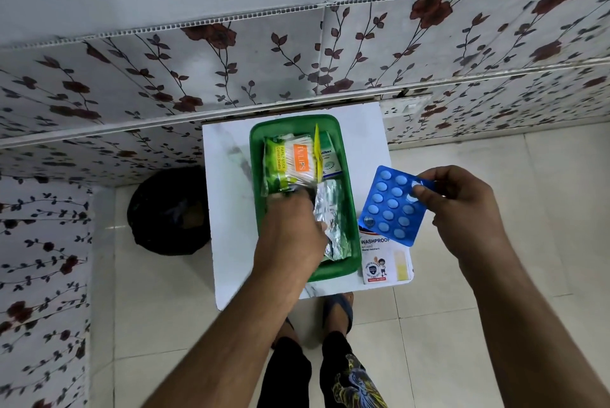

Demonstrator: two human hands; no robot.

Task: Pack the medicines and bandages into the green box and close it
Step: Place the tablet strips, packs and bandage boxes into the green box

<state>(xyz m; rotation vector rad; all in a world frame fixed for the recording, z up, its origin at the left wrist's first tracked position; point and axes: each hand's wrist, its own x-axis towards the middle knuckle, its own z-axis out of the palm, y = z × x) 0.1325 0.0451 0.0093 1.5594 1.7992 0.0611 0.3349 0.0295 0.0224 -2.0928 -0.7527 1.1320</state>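
Note:
The green box [351,196] stands open on a small white table [227,226]. Inside it lie a packet of cotton swabs [290,161], a small white and green medicine carton [330,156] and a silver foil strip [331,219]. My left hand [290,236] reaches into the box and grips the lower end of the swab packet. My right hand [462,206] holds a blue blister strip of tablets [391,204] by its top corner, to the right of the box and above the table. A white bandage box marked "washproof" [383,259] lies on the table under the strip.
A black bag [168,209] sits on the tiled floor left of the table. A wall with a flower pattern [297,61] runs behind the table and along the left. My feet in sandals [340,308] stand at the table's front edge.

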